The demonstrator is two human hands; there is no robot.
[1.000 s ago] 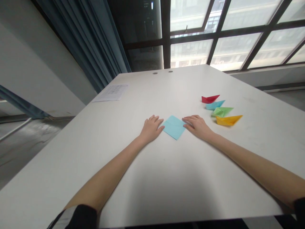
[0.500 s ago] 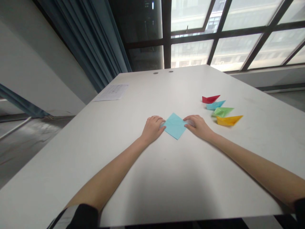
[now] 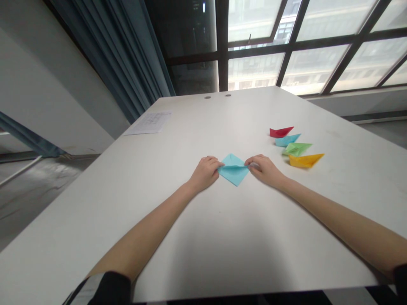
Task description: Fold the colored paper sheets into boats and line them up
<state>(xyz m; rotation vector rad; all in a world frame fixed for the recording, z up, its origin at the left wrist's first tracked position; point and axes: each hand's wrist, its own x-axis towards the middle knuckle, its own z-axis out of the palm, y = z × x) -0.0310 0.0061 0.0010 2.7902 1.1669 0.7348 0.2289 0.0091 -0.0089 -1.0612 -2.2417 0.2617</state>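
Observation:
A light blue sheet of origami paper (image 3: pixel 235 176), diamond-shaped with one point toward me, lies on the white table. A raised ridge runs across its middle from side to side. My left hand (image 3: pixel 206 173) pinches its left corner between thumb and fingers. At the right corner, my right hand (image 3: pixel 262 168) has closed in a pinch as well. The corner tips are hidden by the fingers. Both forearms rest along the table.
To the right stand folded paper boats: red (image 3: pixel 281 132), blue (image 3: pixel 287 140), green (image 3: pixel 297 149) and yellow (image 3: pixel 306 161). A printed sheet (image 3: pixel 149 123) lies at the table's left edge. The white table (image 3: pixel 222 245) reaches back toward the windows; a blue curtain (image 3: pixel 117 55) hangs behind.
The paper was flat and now has a raised fold across its middle. Its far point has come slightly nearer. My fingers have closed from resting at the corners into pinches.

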